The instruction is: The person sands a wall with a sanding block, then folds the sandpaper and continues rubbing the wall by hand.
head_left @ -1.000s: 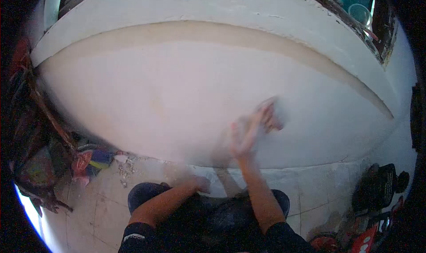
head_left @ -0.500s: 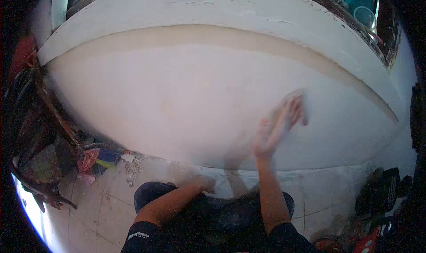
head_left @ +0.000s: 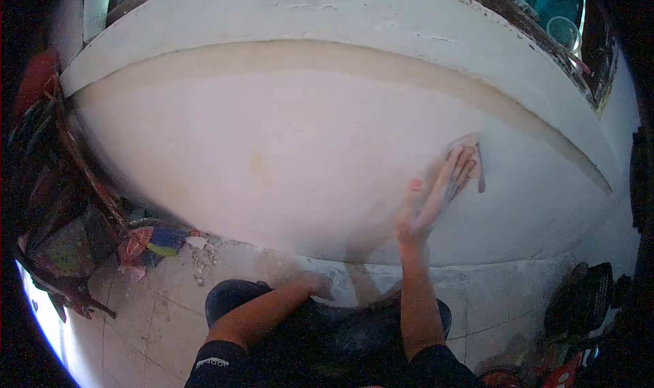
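Note:
My right hand (head_left: 443, 183) lies against the white wall (head_left: 272, 136), its fingers stretched out and the thumb apart. Under the fingers is a thin, folded, pale sheet that looks like sandpaper (head_left: 475, 158); its edges stick out past the fingertips and it is pressed to the wall. My left hand (head_left: 315, 285) rests by my knee, low in front of the wall. It hangs loosely, with nothing visible in it, and its fingers are small and dim in the view.
A ledge (head_left: 320, 13) juts out above the wall panel, with a clear plastic cup (head_left: 564, 32) at its upper right. Cloths and scraps (head_left: 153, 241) lie at the lower left. A dark bag-like object (head_left: 582, 296) sits on the tiled floor (head_left: 163, 320) at the right.
My right hand has moved slightly to the right along the wall with the sandpaper under its fingers. My left hand has stayed by the knee.

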A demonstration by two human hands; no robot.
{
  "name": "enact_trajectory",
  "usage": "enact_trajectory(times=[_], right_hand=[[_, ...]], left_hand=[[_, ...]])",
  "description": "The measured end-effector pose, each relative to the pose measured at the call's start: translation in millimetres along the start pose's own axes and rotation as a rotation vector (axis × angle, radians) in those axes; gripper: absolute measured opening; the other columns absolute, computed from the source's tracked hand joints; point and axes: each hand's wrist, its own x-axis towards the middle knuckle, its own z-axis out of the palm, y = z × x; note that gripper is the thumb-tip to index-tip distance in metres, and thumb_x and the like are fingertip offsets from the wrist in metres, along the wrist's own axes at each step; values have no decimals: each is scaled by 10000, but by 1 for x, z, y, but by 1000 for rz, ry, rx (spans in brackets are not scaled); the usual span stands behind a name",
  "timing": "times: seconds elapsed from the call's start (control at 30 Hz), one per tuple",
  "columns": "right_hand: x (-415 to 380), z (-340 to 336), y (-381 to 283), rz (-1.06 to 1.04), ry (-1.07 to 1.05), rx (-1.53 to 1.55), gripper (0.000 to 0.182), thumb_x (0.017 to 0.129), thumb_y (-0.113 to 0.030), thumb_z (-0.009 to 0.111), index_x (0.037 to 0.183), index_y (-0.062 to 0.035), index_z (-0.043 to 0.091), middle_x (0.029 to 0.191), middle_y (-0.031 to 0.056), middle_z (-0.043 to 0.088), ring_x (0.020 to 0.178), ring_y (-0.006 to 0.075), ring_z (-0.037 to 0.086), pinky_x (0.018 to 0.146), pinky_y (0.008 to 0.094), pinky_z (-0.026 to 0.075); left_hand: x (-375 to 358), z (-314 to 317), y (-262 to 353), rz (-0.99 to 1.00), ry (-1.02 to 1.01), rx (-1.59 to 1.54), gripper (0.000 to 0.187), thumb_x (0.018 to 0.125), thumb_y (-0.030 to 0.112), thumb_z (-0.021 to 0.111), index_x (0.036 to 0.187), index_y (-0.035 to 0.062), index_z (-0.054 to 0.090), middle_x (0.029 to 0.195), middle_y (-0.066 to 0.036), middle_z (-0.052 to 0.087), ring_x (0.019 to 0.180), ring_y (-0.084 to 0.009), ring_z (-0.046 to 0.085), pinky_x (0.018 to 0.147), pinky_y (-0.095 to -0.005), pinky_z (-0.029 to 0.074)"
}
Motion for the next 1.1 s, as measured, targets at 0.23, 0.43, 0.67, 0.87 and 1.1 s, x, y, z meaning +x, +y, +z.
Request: enact_trajectory(times=[0.23, 0.43, 0.67, 0.87, 1.1], right_hand=[[-123, 67, 49, 33, -196, -130, 886, 1018, -531, 494, 1618, 46, 191, 1681, 305, 152, 1571, 463, 76, 1236, 628, 1], [5, 0, 3, 25, 70, 8, 907, 995, -528, 518, 1611, 58, 203, 1674, 308, 176, 1571, 471, 73, 1236, 628, 12], [-99, 48, 35, 35, -86, 26, 895, 1004, -502, 498, 1617, 62, 170, 1682, 300, 158, 1572, 466, 80, 1230, 639, 13], [-15, 8, 2, -22, -79, 66, 909, 1005, -518, 497, 1620, 61, 159, 1671, 334, 141, 1552, 519, 88, 1220, 656, 11], [-101, 57, 34, -30, -79, -43, 952, 950, -516, 585, 1604, 66, 209, 1663, 326, 178, 1532, 533, 132, 1215, 668, 35]], left_hand=[[-48, -58, 32, -147, -106, -99, 622, 870, 598, 696, 1260, 114, 709, 1333, -129, 680, 1225, -342, 633, 1030, -527, 501], [-13, -24, 8, -91, -85, -76, 578, 876, 573, 693, 1235, 122, 736, 1299, -131, 702, 1183, -337, 663, 1011, -518, 518], [-4, -19, 15, -128, -60, -84, 608, 908, 627, 631, 1173, 96, 762, 1233, -181, 720, 1133, -364, 684, 995, -523, 526], [-37, -56, 21, -50, -188, -190, 722, 922, 704, 558, 1196, 63, 744, 1262, -177, 708, 1170, -376, 663, 1027, -504, 511], [-52, -48, 28, -110, 73, -169, 740, 918, 725, 561, 1243, 79, 718, 1348, -157, 669, 1264, -346, 616, 1065, -528, 481]])
